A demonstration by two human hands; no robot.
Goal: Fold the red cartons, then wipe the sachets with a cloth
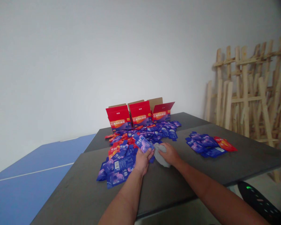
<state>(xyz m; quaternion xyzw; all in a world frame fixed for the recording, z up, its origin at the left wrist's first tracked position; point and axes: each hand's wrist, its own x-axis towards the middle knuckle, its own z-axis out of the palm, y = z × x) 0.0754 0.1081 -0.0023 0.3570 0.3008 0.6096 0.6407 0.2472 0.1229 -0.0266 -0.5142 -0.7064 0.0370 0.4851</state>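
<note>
My left hand (142, 160) grips a blue-purple pouch (142, 143) by its lower end, with its printed face turned up. Close beside it, my right hand (170, 153) is closed on a grey cloth (161, 157), which meets the pouch's right edge. Left of my hands lies a loose pile of blue and red pouches (119, 164). A larger heap of the same pouches (164, 129) spreads behind, partly hidden by the held pouch. On the right rests a smaller group of blue pouches (202, 145) with a red pouch (225, 143) at its edge.
Three red cartons with raised flaps stand at the back: a left carton (119, 118), a middle carton (140, 114) and a right carton (162, 113). The dark table (89, 175) adjoins a blue surface (58, 161). Wooden frames (245, 93) lean at the right wall.
</note>
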